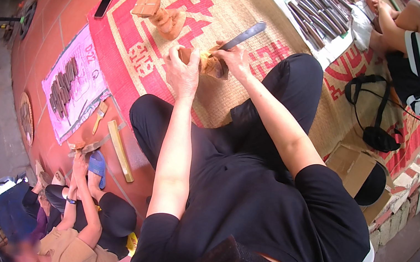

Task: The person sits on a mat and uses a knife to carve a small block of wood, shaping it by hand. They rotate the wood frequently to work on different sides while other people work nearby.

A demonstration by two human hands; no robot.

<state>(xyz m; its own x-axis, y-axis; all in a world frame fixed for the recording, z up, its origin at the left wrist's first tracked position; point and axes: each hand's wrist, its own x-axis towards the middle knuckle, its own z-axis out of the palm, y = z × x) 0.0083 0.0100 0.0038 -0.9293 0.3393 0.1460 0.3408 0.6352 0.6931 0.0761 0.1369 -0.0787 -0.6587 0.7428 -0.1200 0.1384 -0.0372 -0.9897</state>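
Observation:
My left hand (183,70) is closed around the left end of a carved wooden piece (211,66), held just above the mat in front of my crossed legs. My right hand (234,59) grips a long, flat grey tool (245,34), which looks like a carving knife. Its broad end points up and to the right; the end near the wood is mostly hidden by my fingers. Beyond my left hand, a second carved wooden figure (168,24) with a square block base (148,5) lies on the red and straw-coloured mat (214,14).
Many dark carving tools (318,12) lie on a white sheet, far right. At left are a phone (104,5), a pink sheet (77,102) with dark sticks, a brush (100,114) and a wooden strip (119,150). Co-workers sit lower left and upper right, near a black bag (381,139).

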